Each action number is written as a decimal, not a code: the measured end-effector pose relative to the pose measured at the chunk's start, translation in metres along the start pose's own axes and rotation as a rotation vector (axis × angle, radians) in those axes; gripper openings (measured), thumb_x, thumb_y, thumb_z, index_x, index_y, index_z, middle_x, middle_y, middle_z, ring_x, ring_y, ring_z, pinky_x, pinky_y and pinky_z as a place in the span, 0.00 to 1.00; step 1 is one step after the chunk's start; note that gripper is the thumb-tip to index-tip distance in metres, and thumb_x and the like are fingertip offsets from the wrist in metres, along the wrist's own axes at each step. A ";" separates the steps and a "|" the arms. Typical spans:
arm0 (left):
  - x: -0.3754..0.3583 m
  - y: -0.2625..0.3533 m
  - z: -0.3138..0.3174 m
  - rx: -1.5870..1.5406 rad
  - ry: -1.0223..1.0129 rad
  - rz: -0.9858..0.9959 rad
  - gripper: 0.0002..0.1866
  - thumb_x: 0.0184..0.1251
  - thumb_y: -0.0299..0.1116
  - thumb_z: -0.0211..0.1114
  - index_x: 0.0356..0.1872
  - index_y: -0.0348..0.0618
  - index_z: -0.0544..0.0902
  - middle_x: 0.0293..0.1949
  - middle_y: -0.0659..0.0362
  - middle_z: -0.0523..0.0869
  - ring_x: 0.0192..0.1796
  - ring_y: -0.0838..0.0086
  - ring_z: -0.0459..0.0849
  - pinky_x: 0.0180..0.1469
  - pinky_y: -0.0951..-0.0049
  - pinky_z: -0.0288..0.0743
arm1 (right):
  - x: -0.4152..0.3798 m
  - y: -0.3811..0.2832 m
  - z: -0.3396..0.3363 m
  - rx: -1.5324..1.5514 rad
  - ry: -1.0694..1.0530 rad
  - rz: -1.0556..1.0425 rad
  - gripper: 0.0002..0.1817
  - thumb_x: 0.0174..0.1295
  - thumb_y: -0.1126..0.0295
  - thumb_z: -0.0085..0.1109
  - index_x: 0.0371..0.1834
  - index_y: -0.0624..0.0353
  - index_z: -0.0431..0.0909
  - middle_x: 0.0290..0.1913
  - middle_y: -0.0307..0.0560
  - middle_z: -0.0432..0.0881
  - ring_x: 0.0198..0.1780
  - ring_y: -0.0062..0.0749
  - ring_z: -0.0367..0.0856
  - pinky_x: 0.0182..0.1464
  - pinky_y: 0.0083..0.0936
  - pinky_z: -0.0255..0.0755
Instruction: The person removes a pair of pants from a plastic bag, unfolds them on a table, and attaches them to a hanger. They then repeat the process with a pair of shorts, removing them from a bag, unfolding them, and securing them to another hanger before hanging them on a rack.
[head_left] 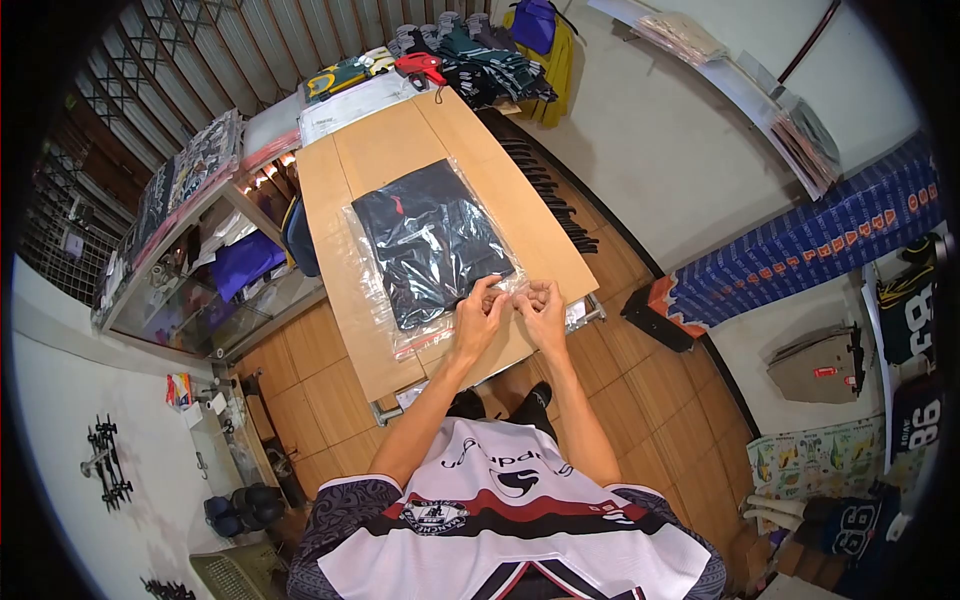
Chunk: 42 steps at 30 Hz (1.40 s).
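Observation:
A dark folded garment (430, 235) with a small red mark lies flat inside a clear plastic bag (357, 245) on the wooden table. At the bag's near right corner, my left hand (481, 312) has its fingers curled and pinched on the plastic edge. Close beside it, my right hand (541, 314) is closed too, thumb and fingers together on the same corner of the plastic bag. The bag's red-striped edge (420, 345) runs along the side nearest me. What exactly lies between the fingertips is partly hidden.
The table (385, 150) carries a red tape dispenser (421, 68) and stacked packets at its far end, beside piled dark clothes (490, 60). A glass cabinet (215, 270) stands left. To the right is a long blue patterned box (800, 245).

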<state>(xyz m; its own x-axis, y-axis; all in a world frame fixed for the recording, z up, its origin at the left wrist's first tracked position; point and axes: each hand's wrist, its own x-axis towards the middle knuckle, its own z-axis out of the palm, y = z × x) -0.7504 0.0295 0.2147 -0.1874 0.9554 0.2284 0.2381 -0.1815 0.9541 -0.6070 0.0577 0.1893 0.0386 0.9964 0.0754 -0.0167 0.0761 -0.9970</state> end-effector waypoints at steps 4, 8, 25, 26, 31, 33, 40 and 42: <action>-0.001 0.006 0.000 0.140 -0.024 0.076 0.13 0.71 0.24 0.67 0.55 0.38 0.81 0.40 0.49 0.90 0.39 0.63 0.91 0.39 0.67 0.83 | -0.001 -0.008 0.003 -0.052 0.017 -0.029 0.08 0.66 0.80 0.61 0.46 0.70 0.75 0.36 0.49 0.86 0.35 0.24 0.85 0.37 0.20 0.79; 0.001 0.005 0.003 0.278 -0.006 0.229 0.10 0.71 0.24 0.65 0.51 0.38 0.82 0.40 0.50 0.87 0.39 0.57 0.88 0.39 0.63 0.81 | 0.000 -0.012 0.003 -0.110 -0.036 0.054 0.04 0.68 0.78 0.59 0.44 0.65 0.79 0.34 0.43 0.85 0.34 0.21 0.84 0.37 0.19 0.80; 0.011 0.011 0.015 0.426 0.064 0.261 0.04 0.71 0.29 0.65 0.40 0.41 0.83 0.38 0.52 0.83 0.41 0.53 0.85 0.41 0.57 0.78 | -0.004 -0.026 0.016 -0.562 0.077 -0.186 0.12 0.70 0.67 0.54 0.37 0.68 0.77 0.31 0.69 0.84 0.36 0.67 0.84 0.40 0.54 0.75; 0.010 0.011 0.015 0.419 0.073 0.264 0.04 0.72 0.29 0.64 0.40 0.41 0.83 0.38 0.52 0.83 0.41 0.53 0.85 0.41 0.57 0.78 | -0.003 -0.026 0.017 -0.557 0.079 -0.189 0.12 0.70 0.67 0.54 0.37 0.68 0.77 0.31 0.69 0.83 0.36 0.67 0.84 0.40 0.54 0.75; 0.014 0.006 0.013 0.377 0.208 0.234 0.05 0.73 0.29 0.64 0.42 0.39 0.83 0.39 0.51 0.84 0.40 0.52 0.85 0.40 0.57 0.78 | -0.007 -0.029 0.015 -0.606 0.068 -0.194 0.11 0.69 0.68 0.54 0.36 0.69 0.76 0.30 0.70 0.83 0.35 0.67 0.84 0.39 0.54 0.75; 0.015 0.006 0.011 0.394 0.162 0.203 0.05 0.73 0.28 0.63 0.44 0.39 0.83 0.39 0.50 0.84 0.40 0.52 0.85 0.41 0.58 0.78 | -0.008 -0.032 0.014 -0.624 0.069 -0.176 0.11 0.68 0.69 0.54 0.35 0.69 0.77 0.30 0.70 0.83 0.35 0.67 0.84 0.39 0.53 0.75; -0.008 0.017 -0.005 0.434 0.039 0.293 0.09 0.69 0.27 0.66 0.48 0.41 0.82 0.41 0.53 0.86 0.41 0.55 0.86 0.42 0.59 0.80 | -0.009 -0.035 0.014 -0.566 0.091 -0.175 0.11 0.64 0.69 0.59 0.32 0.68 0.79 0.27 0.64 0.84 0.31 0.58 0.86 0.36 0.45 0.76; -0.014 0.016 -0.014 0.468 0.004 0.269 0.10 0.67 0.26 0.67 0.48 0.41 0.81 0.39 0.54 0.87 0.42 0.56 0.86 0.42 0.58 0.80 | -0.013 -0.038 0.015 -0.596 0.039 -0.155 0.10 0.62 0.69 0.60 0.32 0.67 0.80 0.27 0.61 0.85 0.30 0.53 0.87 0.35 0.42 0.77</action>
<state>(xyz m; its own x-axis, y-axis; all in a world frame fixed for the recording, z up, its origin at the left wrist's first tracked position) -0.7570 0.0100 0.2291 -0.0649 0.8886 0.4541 0.6769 -0.2952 0.6743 -0.6222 0.0426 0.2266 0.0328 0.9724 0.2310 0.5529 0.1749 -0.8147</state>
